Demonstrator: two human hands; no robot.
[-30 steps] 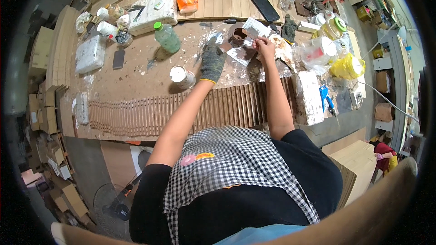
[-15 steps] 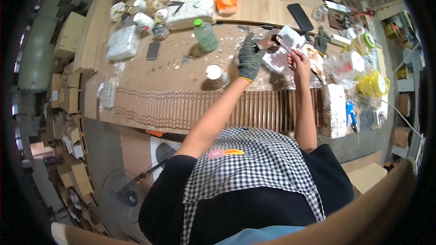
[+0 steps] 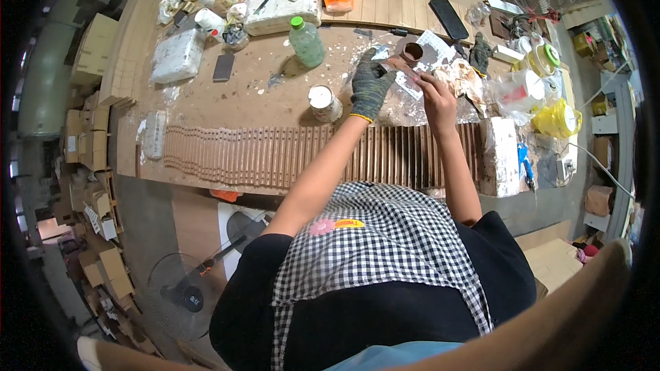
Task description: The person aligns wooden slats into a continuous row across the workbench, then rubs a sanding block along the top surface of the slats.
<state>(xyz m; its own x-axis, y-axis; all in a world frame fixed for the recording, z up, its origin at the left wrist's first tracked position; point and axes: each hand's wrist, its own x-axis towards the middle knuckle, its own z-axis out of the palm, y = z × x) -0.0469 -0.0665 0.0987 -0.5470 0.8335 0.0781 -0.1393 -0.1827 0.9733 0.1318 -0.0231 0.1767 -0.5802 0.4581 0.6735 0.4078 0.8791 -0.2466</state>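
Observation:
My left hand, in a dark grey-green glove with a yellow cuff, is closed on a flat piece smeared with brown. My bare right hand pinches a thin flat tool, whose tip meets or overlaps the brown-smeared piece; its exact shape is hard to make out. Just beyond both hands stands a small round tub of brown paste. A paint-spotted white can is left of my gloved wrist. Under my forearms runs a long row of grooved brown wooden strips along the near table edge.
A green bottle and wrapped white blocks stand to the left. At the right lie a stained cloth, a loose glove, a yellow-bagged tub and a white block. A black phone lies farther back.
My right hand has moved left towards my gloved hand, bringing the thin tool to the brown-smeared piece. The tool's tip was near the tub before. The whole view has shifted slightly.

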